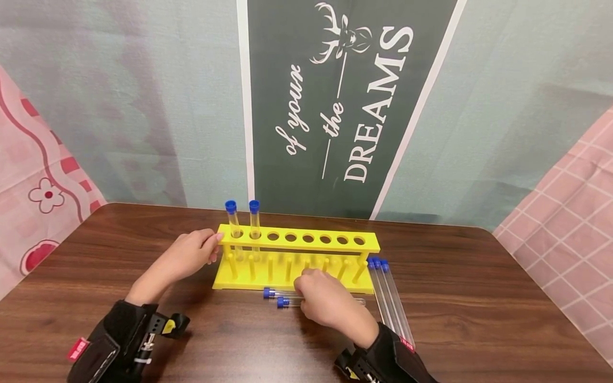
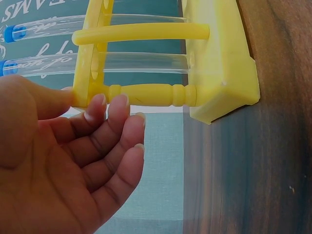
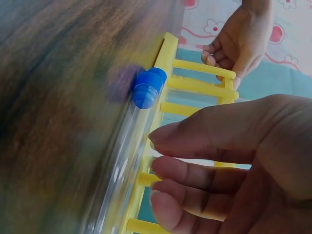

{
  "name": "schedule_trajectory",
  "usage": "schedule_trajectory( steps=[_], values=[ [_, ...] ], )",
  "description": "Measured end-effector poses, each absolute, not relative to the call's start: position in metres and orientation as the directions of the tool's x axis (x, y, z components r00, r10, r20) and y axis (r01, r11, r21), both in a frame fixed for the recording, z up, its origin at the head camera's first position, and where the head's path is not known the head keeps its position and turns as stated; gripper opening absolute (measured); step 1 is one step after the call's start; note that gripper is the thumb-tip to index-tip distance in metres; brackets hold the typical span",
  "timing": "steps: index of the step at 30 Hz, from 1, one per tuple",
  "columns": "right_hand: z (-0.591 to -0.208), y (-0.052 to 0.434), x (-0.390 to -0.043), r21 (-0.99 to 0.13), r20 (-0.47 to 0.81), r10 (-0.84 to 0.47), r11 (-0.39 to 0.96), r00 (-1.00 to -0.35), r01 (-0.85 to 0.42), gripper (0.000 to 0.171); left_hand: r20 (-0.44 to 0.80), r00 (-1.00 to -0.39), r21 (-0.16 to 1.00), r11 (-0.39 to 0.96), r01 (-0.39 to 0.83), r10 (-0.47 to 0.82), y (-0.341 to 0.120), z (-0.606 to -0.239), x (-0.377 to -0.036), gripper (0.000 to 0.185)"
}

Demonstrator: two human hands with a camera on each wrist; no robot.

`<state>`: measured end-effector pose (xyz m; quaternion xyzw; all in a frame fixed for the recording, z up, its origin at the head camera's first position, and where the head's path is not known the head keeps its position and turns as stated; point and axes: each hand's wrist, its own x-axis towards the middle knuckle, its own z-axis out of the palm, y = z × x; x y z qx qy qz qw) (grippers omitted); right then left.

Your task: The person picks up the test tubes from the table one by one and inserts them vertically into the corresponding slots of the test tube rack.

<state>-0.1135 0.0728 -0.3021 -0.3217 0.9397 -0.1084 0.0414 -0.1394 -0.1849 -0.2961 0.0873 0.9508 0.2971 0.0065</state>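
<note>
A yellow test tube rack stands on the table. Two clear test tubes with blue caps are upright in its two leftmost holes. At the rack's left end my left hand pinches the upper plate, its thumb on top and fingers below, as the left wrist view shows. My right hand is over two capped test tubes that lie along the rack's front edge. In the right wrist view its thumb and fingers are bent and slightly apart beside these tubes, with nothing between them.
Three more blue-capped test tubes lie side by side to the right of the rack, partly behind the right wrist. The brown wooden table ends at a printed cloth backdrop. Pegs rise from the rack's base.
</note>
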Motion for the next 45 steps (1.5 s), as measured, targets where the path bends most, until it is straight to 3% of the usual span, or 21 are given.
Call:
schedule_trajectory(
  steps=[16,45],
  values=[
    [-0.3052,0.0724,-0.1145,-0.173,0.018,-0.641,0.754,-0.767,-0.634,0.018,0.037,-0.984,0.573,0.804,0.162,0.172,-0.1847,-0.2950,-0.1386,0.030],
    [-0.3101,0.0678,-0.1107,-0.072,-0.003,-0.617,0.785,-0.787,-0.615,0.008,0.043,-0.984,0.570,0.805,0.167,0.173,-0.1859,-0.2956,-0.1410,0.030]
  ],
)
